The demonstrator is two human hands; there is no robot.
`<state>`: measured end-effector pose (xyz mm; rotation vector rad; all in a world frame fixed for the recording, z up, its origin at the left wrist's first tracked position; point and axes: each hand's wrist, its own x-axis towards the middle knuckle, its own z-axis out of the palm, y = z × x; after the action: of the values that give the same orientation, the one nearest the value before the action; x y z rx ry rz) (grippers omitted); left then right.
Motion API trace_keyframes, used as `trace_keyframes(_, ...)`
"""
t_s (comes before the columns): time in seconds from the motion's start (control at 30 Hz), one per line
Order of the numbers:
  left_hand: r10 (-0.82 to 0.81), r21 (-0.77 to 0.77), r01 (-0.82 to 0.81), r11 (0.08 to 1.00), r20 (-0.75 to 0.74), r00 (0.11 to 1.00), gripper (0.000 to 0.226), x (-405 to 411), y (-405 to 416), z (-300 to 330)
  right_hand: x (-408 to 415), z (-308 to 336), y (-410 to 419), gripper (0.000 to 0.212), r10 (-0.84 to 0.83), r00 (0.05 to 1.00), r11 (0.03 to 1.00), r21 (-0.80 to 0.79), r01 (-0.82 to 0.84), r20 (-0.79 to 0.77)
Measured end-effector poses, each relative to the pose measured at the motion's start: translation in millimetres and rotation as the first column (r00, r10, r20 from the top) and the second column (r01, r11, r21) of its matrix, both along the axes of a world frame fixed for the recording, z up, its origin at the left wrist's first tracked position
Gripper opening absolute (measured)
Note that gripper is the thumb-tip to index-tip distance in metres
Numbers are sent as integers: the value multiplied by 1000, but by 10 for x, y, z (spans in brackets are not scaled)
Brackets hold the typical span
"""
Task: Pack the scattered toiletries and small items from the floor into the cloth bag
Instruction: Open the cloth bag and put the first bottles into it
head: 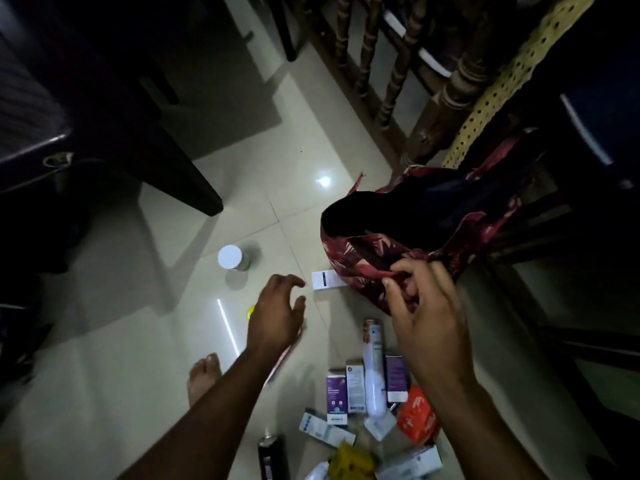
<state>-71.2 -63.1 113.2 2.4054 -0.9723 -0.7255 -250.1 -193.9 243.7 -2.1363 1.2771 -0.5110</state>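
Pinching the cloth bag, the right hand holds; left hand hovers, fingers spread.

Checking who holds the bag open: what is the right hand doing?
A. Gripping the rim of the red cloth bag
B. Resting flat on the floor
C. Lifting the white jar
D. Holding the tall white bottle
A: the right hand pinches the edge of the red cloth bag, holding nothing else.

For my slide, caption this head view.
Right hand holds the dark red floral cloth bag open; left hand reaches out empty.
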Motion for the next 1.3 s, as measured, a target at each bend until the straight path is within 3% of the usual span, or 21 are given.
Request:
trace_keyframes(0.1, 129, 339, -97, 936, -74, 989, 40, 200, 198, -459, 14, -9, 18, 16, 13, 1000, 999, -45, -13, 0)
trace_keyframes(0.17, 160, 458, -106, 883, -80, 984, 55, 290, 291, -681, 32, -46, 32, 17, 22, 999, 998, -55, -20, 34)
trace_keyframes(0.37, 60, 585, -17, 811, -54, 997, 80, 497, 528, -1435, 80, -323, 159, 18, 47, 989, 991, -129, -29, 142)
trace_keyframes(0.47, 48, 596, -11, 803, -47, 998, 75, 525, 588, -1796, 93, -493, 226, 17, 56, 979, 988, -156, -25, 195)
trace_keyframes(0.6, 56, 443, -87, 892, 82, 995, 42, 453, 601, -1918, 118, -611, 277, 18, 54, 976, 987, -161, -19, 210)
trace_keyframes(0.77, 123, 360, -134, 923, 52, 991, 49, 254, 568, -1519, 139, -560, 288, 15, 65, 979, 992, -123, -41, 193)
trace_keyframes(0.9, 252, 175, -247, 953, -9, 968, 54, 110, 363, -876, 153, -422, 227, 19, 56, 997, 989, -141, -49, 45)
trace_keyframes(1.07, 347, -99, -349, 932, -37, 937, 53, -77, 120, 185, 90, -214, 167, 18, 120, 987, 981, -139, -135, -110)
trace_keyframes(1.17, 438, -294, -420, 859, -3, 899, 57, -175, 44, 844, 50, -124, 146, 16, 139, 978, 979, -129, -159, -155)
trace_keyframes(1.23, 426, -444, -366, 818, 40, 904, 64, -249, -40, 1252, 31, -67, 142, 11, 141, 976, 979, -124, -163, -168)
trace_keyframes(1.3, 310, -532, -216, 819, 93, 946, 69, -317, -194, 1547, 23, -16, 139, 13, 148, 973, 979, -114, -169, -176)
